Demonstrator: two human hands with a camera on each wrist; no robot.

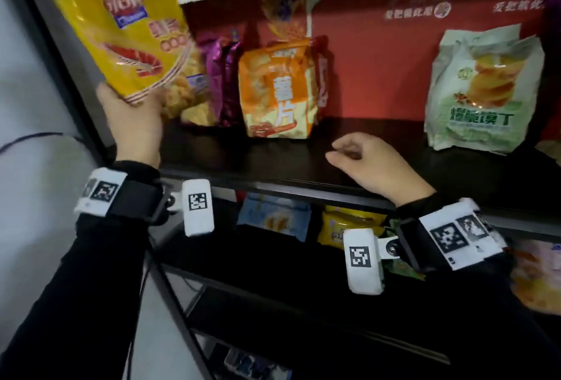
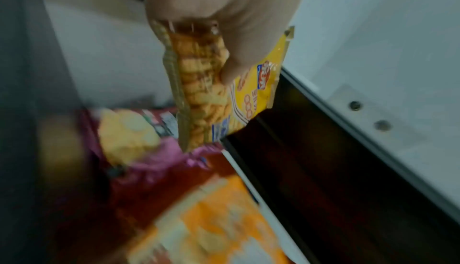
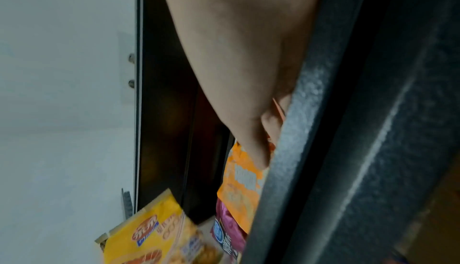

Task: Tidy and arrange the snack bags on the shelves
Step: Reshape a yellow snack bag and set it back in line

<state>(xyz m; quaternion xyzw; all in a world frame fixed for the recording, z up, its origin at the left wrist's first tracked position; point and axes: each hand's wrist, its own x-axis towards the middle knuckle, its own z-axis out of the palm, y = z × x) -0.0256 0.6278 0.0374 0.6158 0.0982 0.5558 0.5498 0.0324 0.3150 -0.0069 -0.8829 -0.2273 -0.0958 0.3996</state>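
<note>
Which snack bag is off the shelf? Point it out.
The yellow bag, held up tilted by the left hand at its bottom edge. The orange bag and green bag stand on the shelf.

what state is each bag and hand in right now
yellow snack bag: lifted off the shelf, tilted, gripped at its bottom edge
left hand: gripping the yellow snack bag
right hand: loosely curled, holding nothing, over the shelf
orange chip bag: standing upright on the shelf
purple bag: upright beside the orange chip bag
green and white bag: standing upright, apart to the right
</note>
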